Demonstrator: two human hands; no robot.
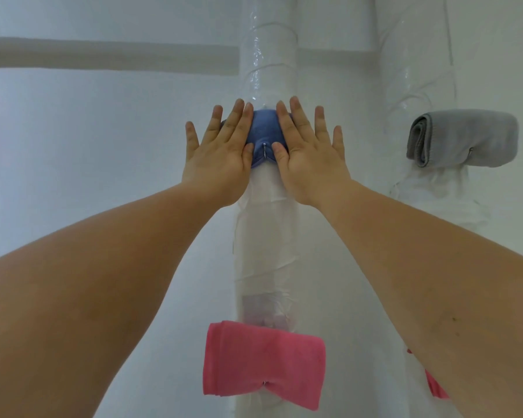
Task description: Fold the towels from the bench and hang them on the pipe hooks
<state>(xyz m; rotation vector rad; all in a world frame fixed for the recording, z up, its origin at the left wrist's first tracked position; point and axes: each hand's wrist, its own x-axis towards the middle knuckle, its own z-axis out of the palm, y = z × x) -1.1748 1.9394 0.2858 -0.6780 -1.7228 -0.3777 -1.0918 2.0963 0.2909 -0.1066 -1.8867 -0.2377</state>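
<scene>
Head view: left hand [221,155] and right hand [308,158], fingers straight and spread, press blue towel [264,128] onto centre pipe [269,251] hook [264,151]. Pink towel [263,360] below and grey towel [465,137] far right already hang. Likely late stage; counter unseen.

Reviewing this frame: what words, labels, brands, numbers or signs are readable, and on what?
None: no text shows anywhere. The pink towel, grey towel and wrapped pipe are plain; the blue towel, largely hidden under the left hand and right hand, shows no lettering on its visible part.
</scene>
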